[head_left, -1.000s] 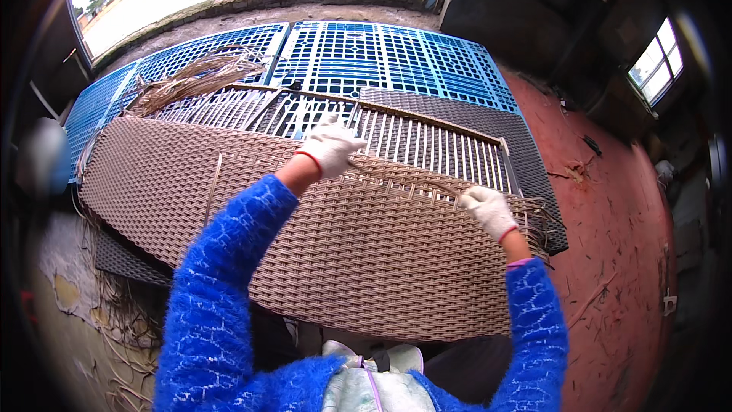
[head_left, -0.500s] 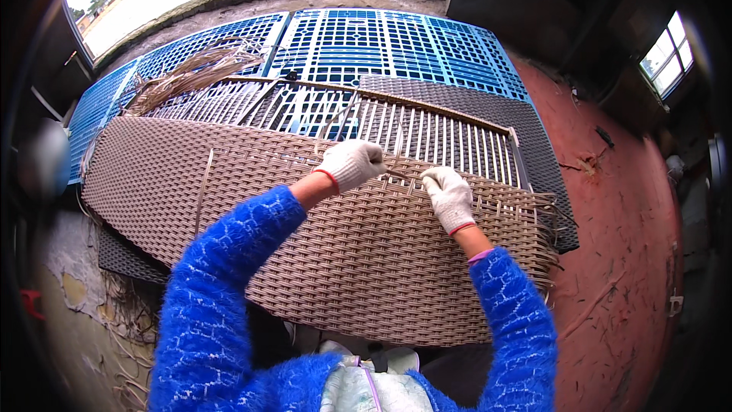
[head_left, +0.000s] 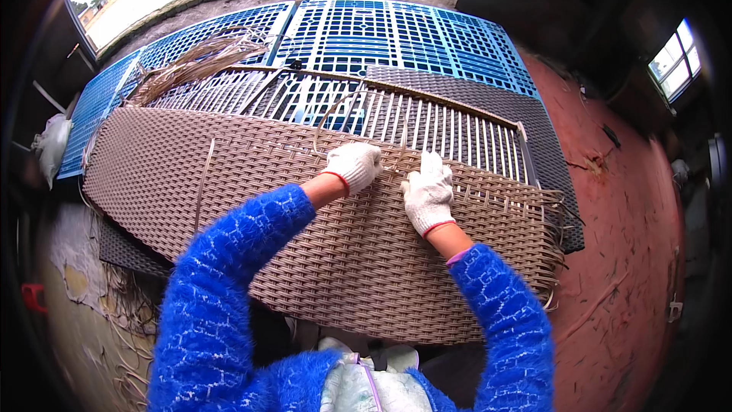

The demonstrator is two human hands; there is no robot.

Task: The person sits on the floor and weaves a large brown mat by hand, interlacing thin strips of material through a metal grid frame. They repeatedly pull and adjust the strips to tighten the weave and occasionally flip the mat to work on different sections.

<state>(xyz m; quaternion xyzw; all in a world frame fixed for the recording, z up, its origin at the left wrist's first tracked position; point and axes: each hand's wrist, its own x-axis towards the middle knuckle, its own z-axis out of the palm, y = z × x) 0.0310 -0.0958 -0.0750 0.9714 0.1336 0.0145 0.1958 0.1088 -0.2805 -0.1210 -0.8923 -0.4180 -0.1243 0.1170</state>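
You are keeping both hands at the far edge of the brown woven panel [head_left: 343, 259], which is lying near you across the scene, its far side overlapping a slatted frame [head_left: 457, 108] on the blue grid surface [head_left: 357, 57]. Change over the last second: your left hand [head_left: 354, 168], fingers spreading a second ago, is now closing into a fist just past the middle of that edge; your right hand [head_left: 428, 194] is no longer working well off to the right but is lying just beside the left, the two not touching. Its fingers are appearing extended over the weave; whether they are pinching anything is not showing, and you cannot tell what, if anything, the fist is gripping. A loose strand [head_left: 317, 133] is arching up from the edge, just left of and beyond the fist. Judgement: the work is narrowing from a wide stretch of edge to one small spot, with both hands probably sharing a strand's end there. To the right, gaps in the edge weave are still showing, so that stretch is looking unfinished. The bundle of loose strands [head_left: 194, 69] is lying far left, apart from both hands.
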